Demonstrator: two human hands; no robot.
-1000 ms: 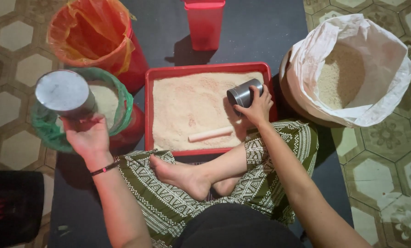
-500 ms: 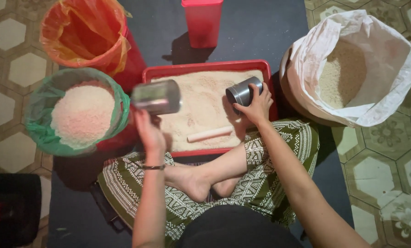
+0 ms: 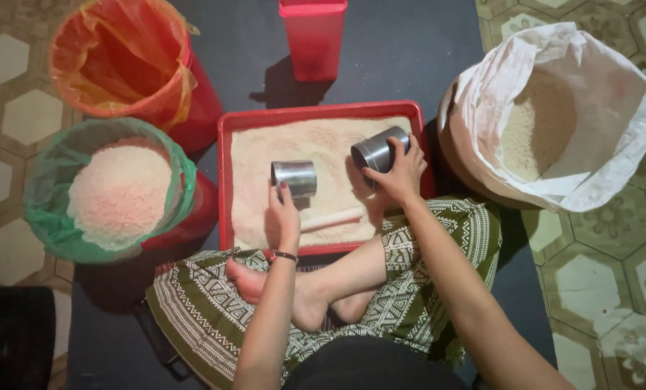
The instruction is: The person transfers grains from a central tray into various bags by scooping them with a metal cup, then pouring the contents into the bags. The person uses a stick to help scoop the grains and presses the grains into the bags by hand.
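From my remote seat I see the red tray [image 3: 225, 180] first, a wide rectangle on the dark mat, its long side running left to right across the view and its bed covered with pale grain. To its right stands a white sack [image 3: 612, 123] with its mouth rolled open on more grain, and to the left a red bucket lined with green plastic [image 3: 41, 217] heaped with white rice, with an orange-lined bucket [image 3: 85, 79] behind it and a red lidded container [image 3: 313, 40] beyond the tray's far edge. Over the tray's middle my left hand [image 3: 285, 217] is closed around a shiny metal can [image 3: 294, 178], lying on its side with its long axis left to right, low over the grain; I cannot tell which end is open. My right hand [image 3: 401, 173] is wrapped around a second metal can [image 3: 378, 150], darker grey and tilted, its axis running from lower left up to the right, near the tray's right rim. Both cans are smooth, plain cylinders with bright highlights. Between the hands, a pale wooden stick [image 3: 332, 219] lies on the grain, nearly left to right, just beside my left wrist.
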